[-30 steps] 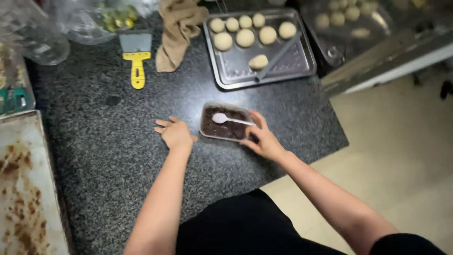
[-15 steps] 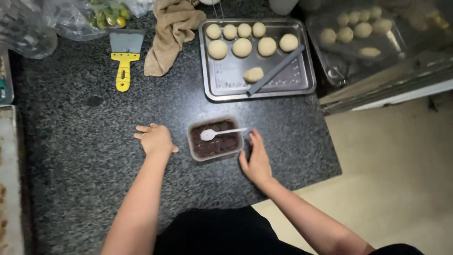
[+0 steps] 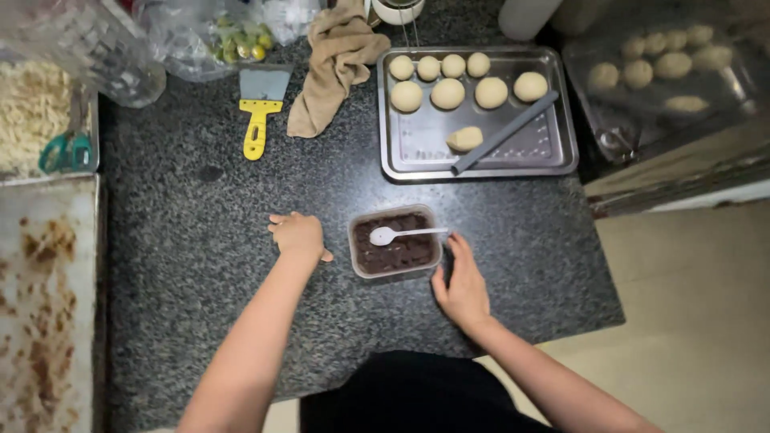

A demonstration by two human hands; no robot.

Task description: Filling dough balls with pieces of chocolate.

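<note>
A clear plastic container [image 3: 433, 255] of dark brown filling sits on the speckled granite counter [image 3: 200, 265], with a white spoon [image 3: 397, 234] lying across it. My left hand [image 3: 298, 236] rests on the counter just left of the container, fingers loosely curled, holding nothing. To the container's right, my right hand [image 3: 463, 282] lies flat on the counter with fingers apart, close to its corner but not gripping it. Behind them a metal tray [image 3: 553, 152] holds several round dough balls [image 3: 447, 93], one flattened dough piece [image 3: 464, 139] and a grey rolling stick [image 3: 505, 132].
A yellow-handled scraper [image 3: 258, 120] and a brown cloth [image 3: 333, 60] lie at the back. A stained baking sheet [image 3: 44, 297] is at the left edge, with green scissors [image 3: 64, 151] above it. A second tray of dough [image 3: 658, 72] stands at the right. The counter's edge drops to the floor on the right.
My right hand has let go of the container and moved off to its right side. My left hand has stayed beside it. The view has shifted so the counter sits lower in frame.
</note>
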